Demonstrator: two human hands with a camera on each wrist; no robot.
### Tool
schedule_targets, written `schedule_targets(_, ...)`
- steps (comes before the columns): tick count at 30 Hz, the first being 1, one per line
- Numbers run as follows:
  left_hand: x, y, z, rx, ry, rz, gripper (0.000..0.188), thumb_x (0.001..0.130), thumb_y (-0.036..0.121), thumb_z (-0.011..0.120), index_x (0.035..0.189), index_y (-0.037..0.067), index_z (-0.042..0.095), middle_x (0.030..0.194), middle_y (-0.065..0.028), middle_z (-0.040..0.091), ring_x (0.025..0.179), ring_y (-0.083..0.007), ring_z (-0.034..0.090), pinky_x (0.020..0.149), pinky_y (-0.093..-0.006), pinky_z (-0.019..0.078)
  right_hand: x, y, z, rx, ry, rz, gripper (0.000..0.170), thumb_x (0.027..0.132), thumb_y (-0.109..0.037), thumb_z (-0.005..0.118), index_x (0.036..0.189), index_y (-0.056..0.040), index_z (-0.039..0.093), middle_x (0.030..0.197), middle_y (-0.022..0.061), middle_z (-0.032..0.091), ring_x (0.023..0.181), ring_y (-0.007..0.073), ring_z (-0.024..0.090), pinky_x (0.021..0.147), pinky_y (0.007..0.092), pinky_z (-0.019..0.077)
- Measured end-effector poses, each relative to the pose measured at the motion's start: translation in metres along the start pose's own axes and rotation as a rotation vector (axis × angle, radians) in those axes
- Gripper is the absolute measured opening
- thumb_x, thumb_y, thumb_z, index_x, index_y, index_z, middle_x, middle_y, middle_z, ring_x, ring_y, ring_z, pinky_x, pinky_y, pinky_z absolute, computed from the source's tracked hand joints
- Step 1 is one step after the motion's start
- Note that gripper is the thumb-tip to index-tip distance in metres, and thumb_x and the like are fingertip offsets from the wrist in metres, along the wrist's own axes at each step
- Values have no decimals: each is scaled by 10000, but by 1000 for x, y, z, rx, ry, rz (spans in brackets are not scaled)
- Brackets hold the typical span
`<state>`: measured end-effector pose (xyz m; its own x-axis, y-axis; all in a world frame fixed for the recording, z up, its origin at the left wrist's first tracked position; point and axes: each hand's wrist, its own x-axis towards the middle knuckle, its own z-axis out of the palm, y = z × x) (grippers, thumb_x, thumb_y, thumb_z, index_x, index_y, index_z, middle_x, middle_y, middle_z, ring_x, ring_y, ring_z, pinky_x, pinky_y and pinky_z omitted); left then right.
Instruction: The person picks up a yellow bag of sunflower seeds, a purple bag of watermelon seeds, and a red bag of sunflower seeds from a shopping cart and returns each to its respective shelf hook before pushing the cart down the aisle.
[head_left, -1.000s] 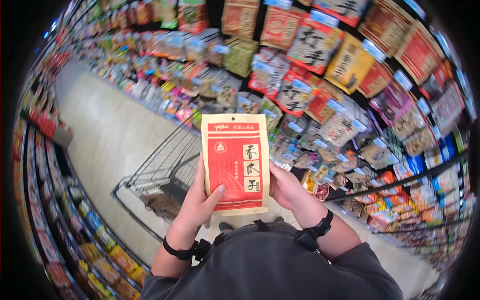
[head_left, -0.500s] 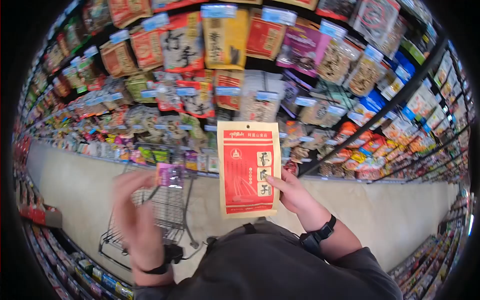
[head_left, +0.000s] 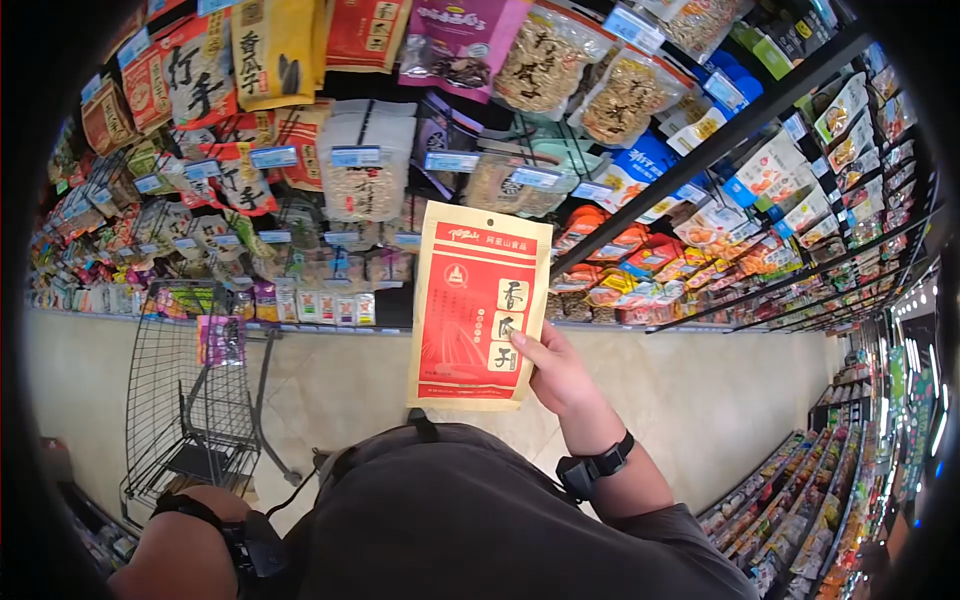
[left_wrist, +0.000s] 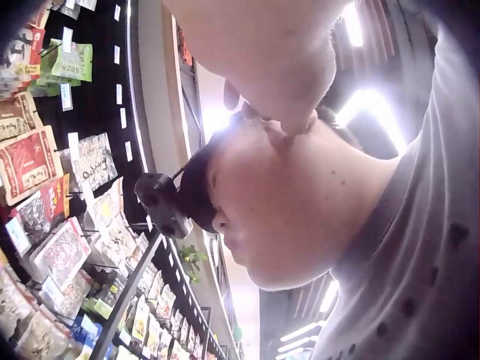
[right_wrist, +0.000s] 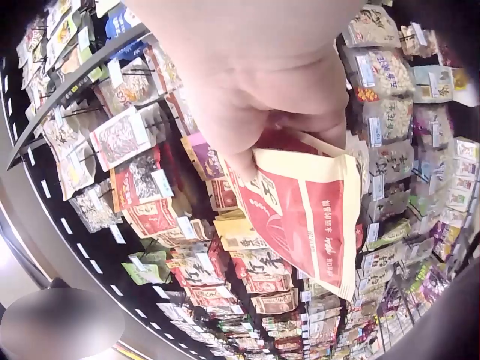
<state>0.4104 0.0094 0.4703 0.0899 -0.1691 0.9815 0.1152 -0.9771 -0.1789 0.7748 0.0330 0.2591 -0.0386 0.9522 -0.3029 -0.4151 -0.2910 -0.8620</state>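
Hanging bags, upper frame: fronts outward, likely for browsing. Packet, centre: right hand pinches its edge, leaving the print readable. Left hand: at head, grip unclear.

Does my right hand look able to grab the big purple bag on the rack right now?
Probably not: the right hand grips the red packet, so it would likely need freeing first, though nothing seems to cover the purple bag.
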Motion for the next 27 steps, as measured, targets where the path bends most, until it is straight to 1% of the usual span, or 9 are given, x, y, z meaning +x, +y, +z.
schedule_targets(5, -2, -5, 30, -26, 6, 14, 311, 1025, 292, 468, 1285, 154, 567, 1295, 18, 576, 1091, -162, 592, 909, -286, 475, -4, -2, -24, 11, 9, -26, 451, 987, -144, 584, 1399, -31, 440, 1321, 85, 586, 1177, 159, 587, 978, 336, 495)
schedule_targets(11, -2, -12, 52, -60, 9, 39, 298, 1017, 277, 485, 1268, 144, 576, 1277, 16, 588, 1092, -151, 596, 896, -273, 489, -8, -5, -37, 48, 46, -30, 441, 988, -139, 580, 1391, -23, 445, 1317, 88, 589, 1173, 161, 588, 992, 338, 485)
schedule_targets(16, -2, -16, 60, -72, 11, 51, 288, 1011, 264, 500, 1254, 135, 583, 1262, 14, 597, 1092, -143, 599, 885, -263, 500, -7, -5, -49, 58, 35, -52, 442, 987, -150, 582, 1390, -26, 447, 1318, 88, 589, 1171, 161, 591, 991, 339, 485)
schedule_targets(22, 0, -17, 61, -59, 22, 77, 275, 1003, 249, 518, 1237, 125, 592, 1244, 11, 609, 1093, -133, 604, 871, -250, 513, -2, -7, -51, 58, 57, -52, 449, 988, -162, 585, 1391, -25, 441, 1317, 91, 591, 1177, 168, 590, 1001, 343, 478)
schedule_targets(27, 3, -17, 53, -33, 19, 92, 265, 996, 236, 532, 1223, 116, 599, 1230, 9, 619, 1094, -124, 607, 860, -240, 524, 5, -6, -46, 61, 32, -39, 447, 989, -160, 585, 1390, -22, 444, 1322, 91, 589, 1186, 164, 582, 1004, 343, 476)
